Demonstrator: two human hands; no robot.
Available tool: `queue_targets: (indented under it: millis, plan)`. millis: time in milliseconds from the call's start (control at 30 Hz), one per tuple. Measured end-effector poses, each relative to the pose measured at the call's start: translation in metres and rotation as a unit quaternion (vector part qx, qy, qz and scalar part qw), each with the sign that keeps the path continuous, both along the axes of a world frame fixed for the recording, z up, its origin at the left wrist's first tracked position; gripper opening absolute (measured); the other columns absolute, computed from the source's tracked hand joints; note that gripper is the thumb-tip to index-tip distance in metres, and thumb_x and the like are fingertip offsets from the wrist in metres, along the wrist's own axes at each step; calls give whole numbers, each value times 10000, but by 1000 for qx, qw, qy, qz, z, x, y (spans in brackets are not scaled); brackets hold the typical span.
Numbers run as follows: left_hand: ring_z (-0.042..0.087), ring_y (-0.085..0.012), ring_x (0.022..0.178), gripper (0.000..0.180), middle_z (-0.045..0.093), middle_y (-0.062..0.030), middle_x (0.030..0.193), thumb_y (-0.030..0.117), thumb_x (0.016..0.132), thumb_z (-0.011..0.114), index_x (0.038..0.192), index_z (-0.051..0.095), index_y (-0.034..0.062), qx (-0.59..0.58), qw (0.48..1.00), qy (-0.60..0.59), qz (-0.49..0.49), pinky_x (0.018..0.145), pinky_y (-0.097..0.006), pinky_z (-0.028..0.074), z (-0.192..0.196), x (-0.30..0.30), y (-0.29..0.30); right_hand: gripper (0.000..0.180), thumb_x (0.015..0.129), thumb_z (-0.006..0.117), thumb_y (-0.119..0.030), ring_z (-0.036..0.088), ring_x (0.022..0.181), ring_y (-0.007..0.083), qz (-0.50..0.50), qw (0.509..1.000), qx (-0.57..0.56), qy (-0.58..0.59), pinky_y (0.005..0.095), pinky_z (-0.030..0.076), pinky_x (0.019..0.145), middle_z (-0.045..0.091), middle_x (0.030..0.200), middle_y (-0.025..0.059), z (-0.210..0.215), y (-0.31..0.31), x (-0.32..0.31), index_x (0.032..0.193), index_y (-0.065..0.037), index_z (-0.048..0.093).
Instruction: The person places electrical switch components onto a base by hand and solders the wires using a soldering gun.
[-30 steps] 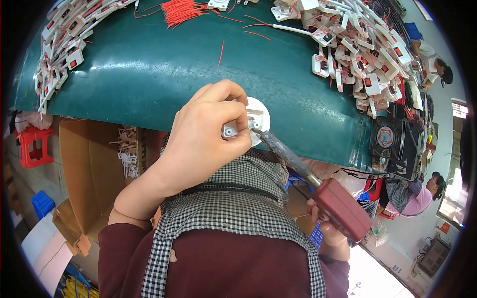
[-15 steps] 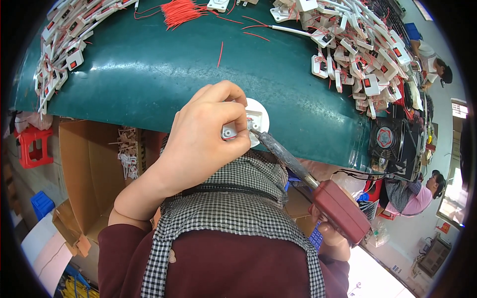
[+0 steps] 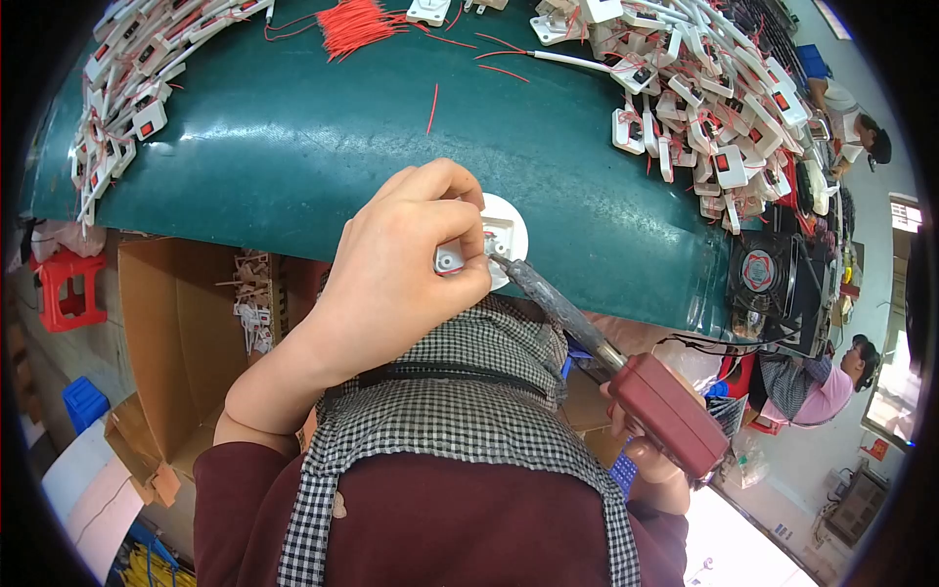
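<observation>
My left hand [image 3: 396,264] is closed in a pinch over a small white plastic housing [image 3: 449,258], whose inside shows a round post and a bit of red wire. Under it lies a round white base [image 3: 512,217] at the near edge of the table. The left fingertips and part of the housing hide each other. My right hand [image 3: 646,453] grips a soldering gun [image 3: 675,411] with a maroon body and a grey, worn barrel. Its tip points up and left, reaching into the housing beside my left fingertips. Most of the right fingers are behind the gun's body.
Piles of white plug housings with red switches [image 3: 732,166] cover the table's right and left sides. A bundle of red wires [image 3: 354,27] lies at the back, with a loose red wire [image 3: 432,108] nearer. At right stands a black fan [image 3: 758,271]; a cardboard box [image 3: 161,342] sits below left.
Almost nothing differs. The soldering gun's body has shifted very slightly left and up; its tip stays at the housing, and my left hand keeps its pinch.
</observation>
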State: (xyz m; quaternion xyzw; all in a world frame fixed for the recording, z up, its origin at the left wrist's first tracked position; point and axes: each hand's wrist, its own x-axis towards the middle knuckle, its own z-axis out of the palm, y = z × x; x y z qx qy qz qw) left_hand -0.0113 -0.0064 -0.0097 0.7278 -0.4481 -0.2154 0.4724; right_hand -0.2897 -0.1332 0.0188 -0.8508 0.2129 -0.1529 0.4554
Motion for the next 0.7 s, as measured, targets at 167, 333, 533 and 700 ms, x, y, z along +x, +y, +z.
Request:
queue_targets:
  millis: [167, 333, 533, 700]
  plan:
    - [543, -198, 851, 87, 560, -84, 966, 10, 671, 638, 680, 552, 1, 10, 1000, 3, -3, 694, -283, 448, 2, 1, 1, 590, 770, 739, -367, 643, 631, 200, -50, 997, 53, -1, 267, 496, 564, 652, 778, 81, -3, -2, -20, 1092, 101, 578]
    - [563, -213, 879, 83, 562, -92, 972, -1, 671, 636, 684, 554, -3, 5, 1000, -16, -7, 748, -296, 458, 1, 0, 0, 778, 715, 759, -522, 569, 605, 164, -140, 948, 270, -96, 289, 464, 549, 573, 713, 92, 7, 11, 8, 1119, 103, 534]
    - [569, -218, 888, 70, 562, -98, 978, -8, 673, 633, 695, 567, -8, 13, 1000, -7, -8, 763, -297, 457, 2, 1, -2, 902, 714, 756, -535, 539, 534, 153, -173, 937, 287, -103, 289, 448, 512, 644, 922, 205, -4, 13, -5, 1257, 101, 418]
    - [566, -211, 881, 64, 561, -95, 978, -4, 678, 631, 697, 570, -8, 30, 1000, -7, -8, 754, -292, 454, 5, 0, -2, 880, 737, 736, -534, 537, 507, 148, -178, 933, 285, -128, 270, 431, 480, 634, 1021, 254, -17, 10, -11, 1269, 90, 416]
